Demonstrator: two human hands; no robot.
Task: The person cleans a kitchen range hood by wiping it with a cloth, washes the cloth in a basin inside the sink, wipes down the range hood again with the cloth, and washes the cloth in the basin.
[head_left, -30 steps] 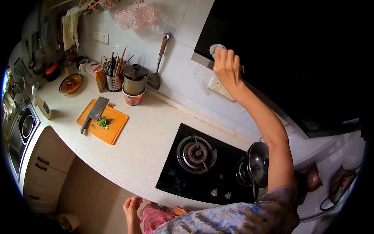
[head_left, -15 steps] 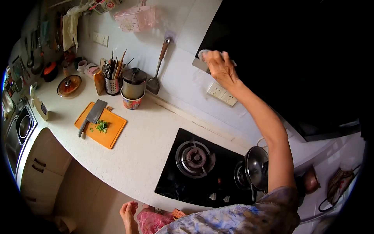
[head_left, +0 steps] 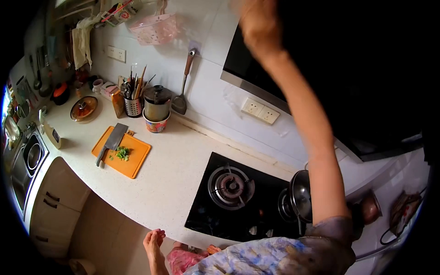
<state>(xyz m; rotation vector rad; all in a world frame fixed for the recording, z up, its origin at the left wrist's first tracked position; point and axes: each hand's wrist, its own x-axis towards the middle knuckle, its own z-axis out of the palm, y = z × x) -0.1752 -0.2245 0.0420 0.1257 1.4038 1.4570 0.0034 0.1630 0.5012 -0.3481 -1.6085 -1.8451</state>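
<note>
High at the top edge, my right hand is in front of the dark range hood, blurred and partly cut off. Half a second ago its fingers were closed on a whitish cloth; the cloth itself is hidden now. My left hand hangs low by the counter's front edge, with loosely bent fingers and nothing visible in them. Under my raised arm lies the black gas stove, with a dark pan on its right burner.
On the pale counter, a cleaver and chopped greens lie on an orange cutting board. Behind stand a utensil holder and a lidded pot. A spatula hangs near the wall sockets.
My right hand has moved up from the hood's lower left corner to the top edge of the view. My left hand stays low, slightly higher in view. The view has shifted a little.
</note>
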